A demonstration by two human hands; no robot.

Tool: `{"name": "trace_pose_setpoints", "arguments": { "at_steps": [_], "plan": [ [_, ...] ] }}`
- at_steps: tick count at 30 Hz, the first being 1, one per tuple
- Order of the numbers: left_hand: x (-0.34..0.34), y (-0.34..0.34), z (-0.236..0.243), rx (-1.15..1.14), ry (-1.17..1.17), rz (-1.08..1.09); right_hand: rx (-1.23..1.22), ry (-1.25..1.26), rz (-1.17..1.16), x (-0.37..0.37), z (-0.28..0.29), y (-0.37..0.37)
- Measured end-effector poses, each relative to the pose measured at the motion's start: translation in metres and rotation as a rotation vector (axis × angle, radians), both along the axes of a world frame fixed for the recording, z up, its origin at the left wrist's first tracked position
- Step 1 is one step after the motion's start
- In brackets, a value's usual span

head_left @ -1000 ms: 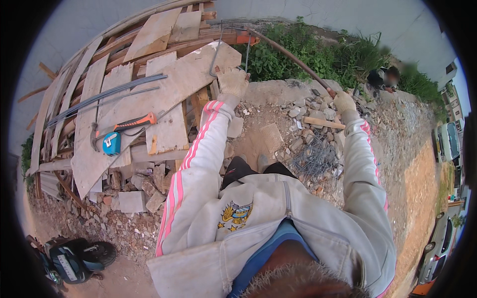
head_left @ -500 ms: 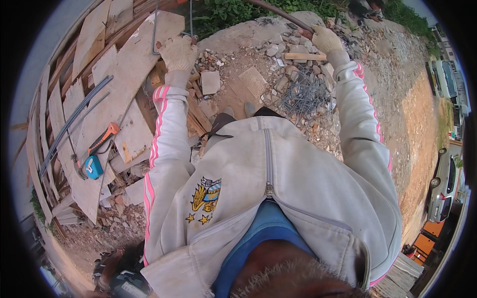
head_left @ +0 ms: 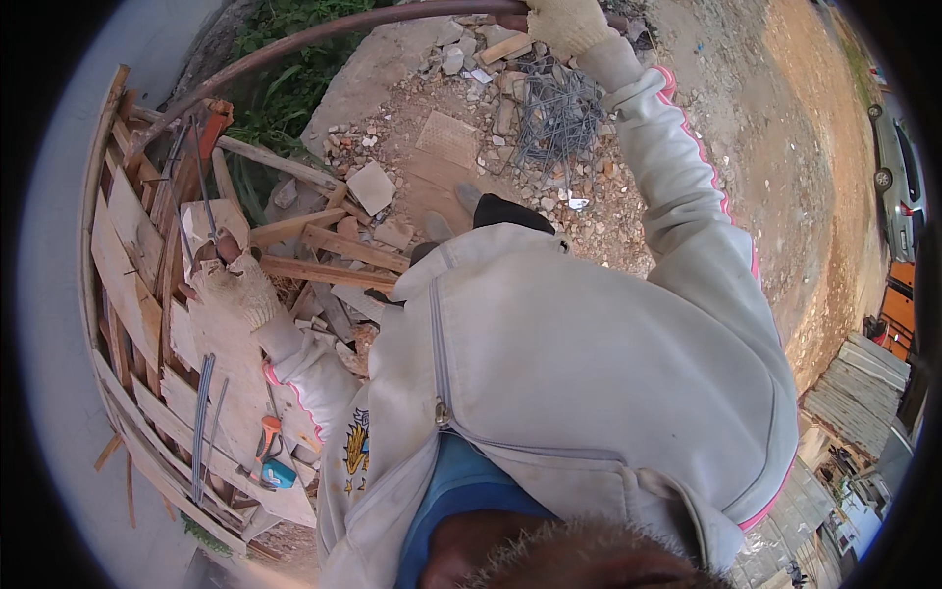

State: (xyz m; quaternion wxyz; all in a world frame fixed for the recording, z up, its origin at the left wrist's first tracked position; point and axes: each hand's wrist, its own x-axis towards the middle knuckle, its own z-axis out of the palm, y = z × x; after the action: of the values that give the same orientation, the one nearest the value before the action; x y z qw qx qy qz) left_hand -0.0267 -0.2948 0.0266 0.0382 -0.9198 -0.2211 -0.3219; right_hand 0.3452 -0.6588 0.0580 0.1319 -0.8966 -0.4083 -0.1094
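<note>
My right hand [head_left: 574, 25], in a knitted cream work glove, is closed around a long brown metal bar [head_left: 324, 34] at the top. The bar arcs left toward an orange-red metal piece [head_left: 213, 126] on the wood. My left hand [head_left: 234, 285], gloved too with bare fingertips, is closed on a thin grey steel rod [head_left: 206, 191]. From my fingers the rod runs up beside the orange-red piece. Its full shape is hard to make out. Below the left forearm, a teal tape measure [head_left: 279, 475] and an orange-and-black-handled tool [head_left: 267, 432] lie on the boards.
Several grey rods [head_left: 203, 422] lie on the plywood boards [head_left: 128, 236] at left. A tangle of steel pieces [head_left: 559, 116] sits on rubble beyond my feet. Wooden planks [head_left: 343, 245] cross near my left arm. A parked car [head_left: 898, 177] stands at far right.
The view has swung left. My left hand is lower and farther left, still holding a rod. More of the brown bar and the orange-red piece now show; my right hand still grips the bar.
</note>
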Motion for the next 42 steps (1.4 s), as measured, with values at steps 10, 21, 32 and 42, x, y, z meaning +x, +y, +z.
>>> {"name": "trace_pose_setpoints", "arguments": {
  "at_steps": [10, 21, 32, 42],
  "plan": [
    [0.05, 0.015, 0.117, -0.562, -0.551, 0.343, 0.196, 0.758, -0.517, -0.175, -0.26, -0.114],
    [0.178, 0.057, 0.215, 0.189, 0.171, 0.455, -0.236, 1.313, -1.408, -0.295, -0.378, -0.286],
    [0.114, 0.088, 0.247, 0.298, -0.234, 0.283, -0.014, 1.478, -0.786, -0.133, -0.464, -0.186],
    [0.03, -0.063, 0.189, -0.687, -0.566, 0.111, -0.408, 1.171, 0.049, 0.076, -0.428, 0.128]
  ]
}}
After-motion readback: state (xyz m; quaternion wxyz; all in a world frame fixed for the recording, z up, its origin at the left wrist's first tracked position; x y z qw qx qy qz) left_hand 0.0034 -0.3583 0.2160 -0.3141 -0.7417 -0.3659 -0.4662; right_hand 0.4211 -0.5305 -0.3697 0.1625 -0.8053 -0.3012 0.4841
